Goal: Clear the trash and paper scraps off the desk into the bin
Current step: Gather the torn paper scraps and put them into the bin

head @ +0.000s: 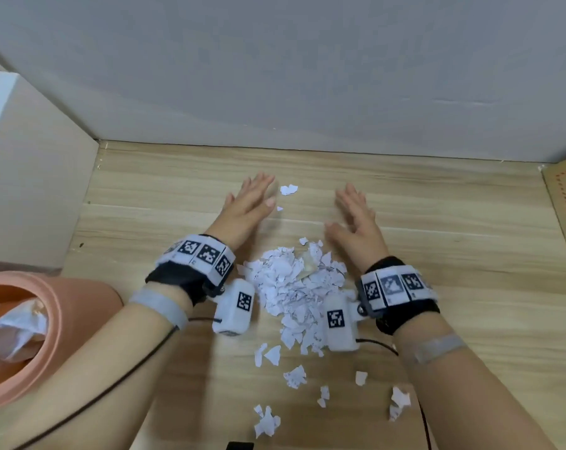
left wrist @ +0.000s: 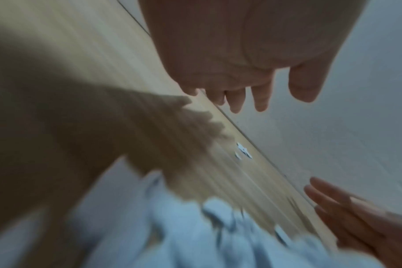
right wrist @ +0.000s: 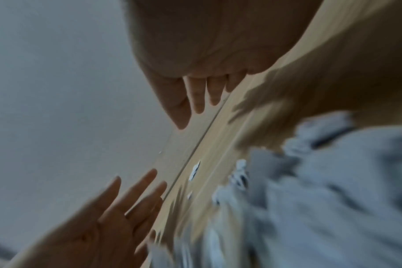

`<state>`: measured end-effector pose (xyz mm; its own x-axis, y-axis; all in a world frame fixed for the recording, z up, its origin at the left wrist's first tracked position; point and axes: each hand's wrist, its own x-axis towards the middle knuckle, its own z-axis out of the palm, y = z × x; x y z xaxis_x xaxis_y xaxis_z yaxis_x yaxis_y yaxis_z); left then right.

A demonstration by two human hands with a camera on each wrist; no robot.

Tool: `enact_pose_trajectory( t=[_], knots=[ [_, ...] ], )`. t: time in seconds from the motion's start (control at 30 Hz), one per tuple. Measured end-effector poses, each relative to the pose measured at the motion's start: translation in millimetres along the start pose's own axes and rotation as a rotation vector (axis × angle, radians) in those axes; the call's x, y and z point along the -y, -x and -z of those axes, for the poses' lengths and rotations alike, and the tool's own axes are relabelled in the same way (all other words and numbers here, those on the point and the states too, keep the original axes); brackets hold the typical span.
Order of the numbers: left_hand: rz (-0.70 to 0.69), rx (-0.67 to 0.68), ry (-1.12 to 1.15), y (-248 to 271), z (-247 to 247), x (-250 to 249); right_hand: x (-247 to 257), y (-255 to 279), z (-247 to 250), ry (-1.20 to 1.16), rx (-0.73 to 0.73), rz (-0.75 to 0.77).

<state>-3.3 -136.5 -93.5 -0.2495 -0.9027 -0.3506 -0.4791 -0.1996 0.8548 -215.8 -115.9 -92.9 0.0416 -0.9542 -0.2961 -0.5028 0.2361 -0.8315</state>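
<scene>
Bench (head: 437,287): pale wood-grain laminate, smooth, matt. Paper scraps (head: 291,287): thin white paper, torn ragged edges, printed. Bin (head: 64,319), near left: smooth matt salmon plastic. Far wall (head: 307,76): matt grey.

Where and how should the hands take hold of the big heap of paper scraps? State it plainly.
Cup the paper scrap pile at its base from both flanks, left hand and right hand closing inward. It is loose pieces lying flat on the desk, so pinching likely lifts only a few.
</scene>
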Motion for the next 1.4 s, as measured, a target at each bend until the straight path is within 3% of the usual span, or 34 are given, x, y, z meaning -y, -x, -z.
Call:
enact_pose_trajectory(
  t=[0.07, 0.17, 0.27, 0.4, 0.63, 0.7, 0.73, 0.83, 0.87, 0.9, 0.97, 1.1, 1.2, 1.3, 1.4],
  knots=[
    [0.05, 0.091, -0.084, -22.3, 1.2, -1.4, 6.3, -23.9, -4.4, 0.059, 0.138, -0.05],
    [0.062, 0.26, -0.275, -38.0, -9.9, -9.9, 13.6, -44.8, -17.5, 0.271, 0.357, 0.04],
    [0.062, 0.366, -0.369, -29.3, -16.1, -20.5, 16.1, -40.9, -14.5, 0.355, 0.477, 0.101],
    [0.079, 0.528, -0.496, 9.0, -23.7, -19.0, 4.5, 3.1, -5.2, 0.428, 0.61, 0.118],
    [0.088, 0.656, -0.439, 90.7, -62.3, 0.0, -28.6, 101.7, -4.5, 0.405, 0.678, 0.114],
    [0.042, 0.61, -0.299, 106.2, -62.8, 7.3, -33.0, 119.7, 2.9, 0.283, 0.56, 0.104],
    [0.03, 0.514, -0.223, 112.3, -60.4, 10.8, -36.9, 125.1, 9.6, 0.232, 0.425, 0.097],
    [0.073, 0.061, -0.118, 122.2, -47.9, 25.3, -61.8, 136.4, 39.6, 0.114, -0.097, -0.054],
    [0.124, -0.05, -0.118, 122.0, -43.1, 30.5, -71.0, 139.4, 49.4, 0.067, -0.205, -0.144],
    [0.178, -0.102, -0.14, 121.5, -40.1, 34.9, -78.3, 141.9, 56.5, 0.029, -0.244, -0.227],
    [0.21, -0.064, -0.228, 119.9, -44.3, 40.0, -85.0, 145.3, 57.7, 0.056, -0.152, -0.316],
    [0.045, 0.244, -0.246, 130.7, -84.7, 26.3, -70.7, 151.7, 18.6, 0.215, 0.153, -0.121],
    [0.035, 0.359, -0.164, 143.2, -104.6, 11.4, -59.7, 161.7, -6.9, 0.127, 0.265, -0.029],
    [0.168, 0.18, 0.013, 156.6, -93.2, 16.9, -61.5, 175.7, -3.8, -0.139, 0.039, -0.064],
    [0.191, -0.038, 0.071, 174.3, -65.6, 56.4, -86.6, 191.9, 11.9, -0.01, -0.308, -0.214]
  ],
)
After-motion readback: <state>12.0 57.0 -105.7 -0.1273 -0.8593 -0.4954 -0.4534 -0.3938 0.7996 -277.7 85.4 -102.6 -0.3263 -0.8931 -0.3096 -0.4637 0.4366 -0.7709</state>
